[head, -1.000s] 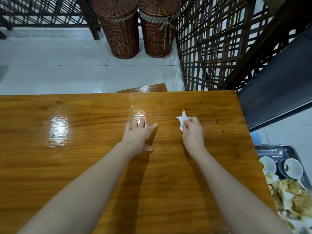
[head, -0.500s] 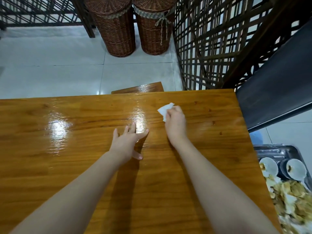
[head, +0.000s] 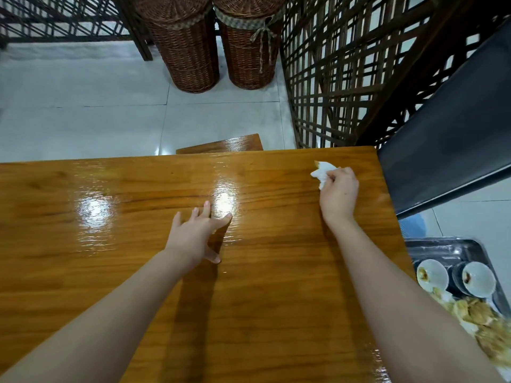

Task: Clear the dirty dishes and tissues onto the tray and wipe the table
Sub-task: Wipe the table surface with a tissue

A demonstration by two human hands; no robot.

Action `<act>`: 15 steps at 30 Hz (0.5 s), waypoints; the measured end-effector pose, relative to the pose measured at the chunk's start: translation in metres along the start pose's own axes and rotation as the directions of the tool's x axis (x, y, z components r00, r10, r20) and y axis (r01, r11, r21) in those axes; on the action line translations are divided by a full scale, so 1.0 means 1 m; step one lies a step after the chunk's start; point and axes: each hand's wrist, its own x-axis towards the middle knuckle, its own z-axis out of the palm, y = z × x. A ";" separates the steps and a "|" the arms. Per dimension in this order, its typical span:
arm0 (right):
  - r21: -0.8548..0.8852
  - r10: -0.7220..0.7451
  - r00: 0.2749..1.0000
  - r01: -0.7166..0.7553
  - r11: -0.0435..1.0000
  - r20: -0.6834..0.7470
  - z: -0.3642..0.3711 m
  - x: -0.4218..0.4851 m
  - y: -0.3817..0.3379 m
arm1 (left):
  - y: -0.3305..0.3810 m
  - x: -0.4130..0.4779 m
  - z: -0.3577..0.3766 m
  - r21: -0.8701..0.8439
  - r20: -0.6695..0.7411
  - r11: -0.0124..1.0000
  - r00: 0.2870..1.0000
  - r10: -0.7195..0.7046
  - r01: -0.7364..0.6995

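My right hand [head: 338, 193] grips a crumpled white tissue [head: 322, 171] and holds it against the glossy wooden table [head: 138, 244] near the far right corner. My left hand [head: 195, 234] rests flat on the table's middle with fingers spread. A metal tray [head: 448, 246] sits low at the right beyond the table's edge. It carries two white bowls [head: 432, 275] [head: 478, 279] with food residue and a heap of soiled tissues and scraps [head: 481, 319].
Two wicker baskets [head: 185, 45] [head: 249, 42] stand on the tiled floor beyond the table. A dark wooden lattice screen [head: 345, 73] rises at the far right. A black padded seat [head: 448, 134] lies beside the table's right edge. A wooden stool top [head: 221, 145] shows behind the far edge.
My right hand slid the tissue left toward the table's middle, then back right and farther away to the far right corner. My left hand stayed flat on the table.
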 end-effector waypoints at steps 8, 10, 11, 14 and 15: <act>-0.013 -0.297 0.916 0.312 0.950 0.271 0.042 -0.042 -0.041 | 0.001 -0.002 0.001 -0.015 -0.014 1.000 1.000 -0.026 0.026; -0.038 -0.346 0.886 0.375 0.926 0.308 0.031 -0.033 -0.033 | 0.001 -0.001 0.001 -0.021 -0.019 0.999 0.999 -0.026 0.026; -0.056 -0.339 0.892 0.371 0.927 0.298 0.023 -0.025 -0.025 | 0.001 -0.001 0.002 -0.023 -0.020 0.999 0.999 -0.028 0.027; -0.078 -0.175 0.974 0.187 0.979 0.141 -0.009 0.004 0.007 | 0.000 -0.001 0.001 -0.021 -0.017 0.999 0.999 -0.035 0.034; -0.087 -0.118 0.990 0.125 0.988 0.080 -0.020 0.013 0.019 | 0.000 -0.001 0.001 -0.016 -0.013 0.999 0.999 -0.034 0.034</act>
